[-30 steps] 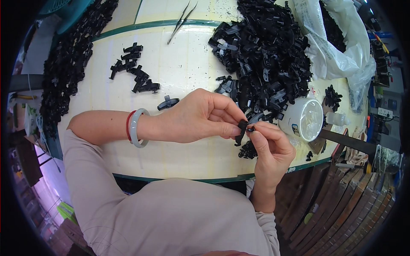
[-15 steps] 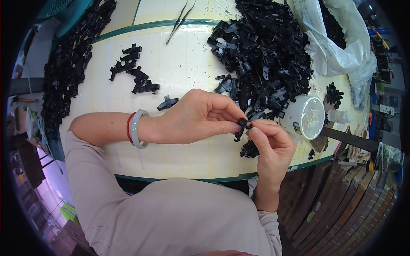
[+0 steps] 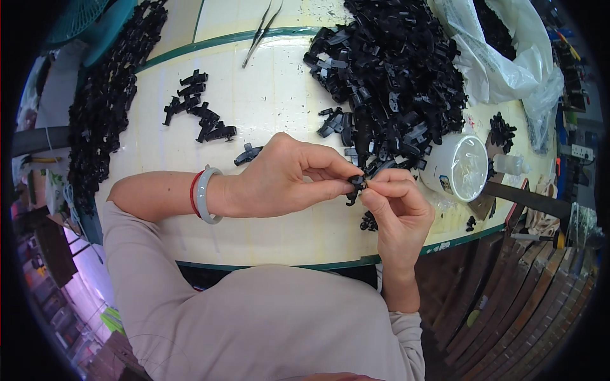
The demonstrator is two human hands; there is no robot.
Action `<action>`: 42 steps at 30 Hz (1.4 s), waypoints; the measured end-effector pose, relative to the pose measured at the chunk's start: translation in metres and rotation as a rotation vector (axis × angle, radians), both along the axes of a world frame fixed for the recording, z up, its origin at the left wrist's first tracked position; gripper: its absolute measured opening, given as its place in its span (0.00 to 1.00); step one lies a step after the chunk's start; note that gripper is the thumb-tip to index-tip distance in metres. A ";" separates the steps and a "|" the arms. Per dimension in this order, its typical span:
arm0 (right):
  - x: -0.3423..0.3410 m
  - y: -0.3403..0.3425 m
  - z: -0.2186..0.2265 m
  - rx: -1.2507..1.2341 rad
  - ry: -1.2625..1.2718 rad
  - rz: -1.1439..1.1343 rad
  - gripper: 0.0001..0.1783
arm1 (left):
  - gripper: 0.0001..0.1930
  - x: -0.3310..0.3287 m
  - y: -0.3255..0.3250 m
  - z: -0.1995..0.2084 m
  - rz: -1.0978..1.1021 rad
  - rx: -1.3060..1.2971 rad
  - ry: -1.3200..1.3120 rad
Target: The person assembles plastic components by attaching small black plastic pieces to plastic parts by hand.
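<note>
My left hand (image 3: 279, 178) pinches a small black plastic part (image 3: 353, 193) between thumb and forefinger, over the near middle of the table. From the right, my right hand (image 3: 403, 206) is closed in a pinch, its fingertips against that part's right side. Whatever small piece sits in the right fingertips is hidden. Just beyond my left hand lies a single black clip-like part (image 3: 248, 154). Beneath my right hand is a little heap of tiny black pieces (image 3: 368, 222). A large pile of black plastic parts (image 3: 400, 82) rises beyond both hands.
Several black parts (image 3: 202, 114) lie together left of centre, and a long band of them (image 3: 105, 108) runs along the left edge. Tweezers (image 3: 259, 38) lie at the back. To the right stand a white tub (image 3: 438, 171), a small clear bottle (image 3: 510, 164) and a plastic bag (image 3: 508, 79).
Both hands have shifted slightly left, still together at the black part. My right fingertips now sit closer against it. The whole view has turned a little.
</note>
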State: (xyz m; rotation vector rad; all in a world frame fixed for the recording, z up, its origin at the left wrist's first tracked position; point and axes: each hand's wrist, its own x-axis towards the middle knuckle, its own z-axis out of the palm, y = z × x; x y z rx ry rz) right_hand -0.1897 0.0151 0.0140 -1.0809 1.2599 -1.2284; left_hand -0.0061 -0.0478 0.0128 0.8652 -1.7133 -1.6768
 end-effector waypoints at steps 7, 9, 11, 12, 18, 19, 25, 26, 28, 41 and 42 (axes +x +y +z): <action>-0.019 -0.003 0.006 -0.208 0.202 -0.216 0.17 | 0.08 0.013 -0.015 0.022 -0.087 0.129 -0.287; -0.039 0.004 0.008 -0.343 0.536 -0.311 0.16 | 0.07 0.030 -0.028 0.024 -0.216 -0.065 -0.451; -0.045 0.016 0.008 -0.361 0.636 -0.312 0.15 | 0.07 0.044 -0.033 0.031 -0.338 -0.263 -0.608; -0.042 0.022 0.006 -0.310 0.702 -0.218 0.14 | 0.07 0.050 -0.035 0.035 -0.369 -0.305 -0.718; -0.025 0.022 -0.005 -0.360 0.871 -0.041 0.14 | 0.06 0.055 -0.039 0.056 -0.338 -0.500 -1.037; -0.023 0.019 -0.005 -0.392 0.922 0.000 0.15 | 0.07 0.049 -0.037 0.059 -0.250 -0.544 -0.941; -0.013 0.002 -0.017 -0.493 1.084 0.132 0.19 | 0.11 -0.005 -0.023 0.016 -0.156 -0.873 -0.385; -0.013 0.001 -0.018 -0.484 1.111 0.142 0.18 | 0.12 -0.012 -0.024 0.012 -0.229 -0.908 -0.398; -0.013 0.002 -0.017 -0.491 1.116 0.139 0.18 | 0.13 -0.014 -0.026 0.005 -0.293 -0.934 -0.413; -0.022 0.015 0.003 -0.070 -0.111 -0.047 0.02 | 0.11 -0.011 -0.030 -0.010 -0.444 -1.066 -0.360; -0.023 0.015 0.002 -0.073 -0.108 -0.047 0.02 | 0.10 -0.010 -0.031 -0.009 -0.460 -1.045 -0.354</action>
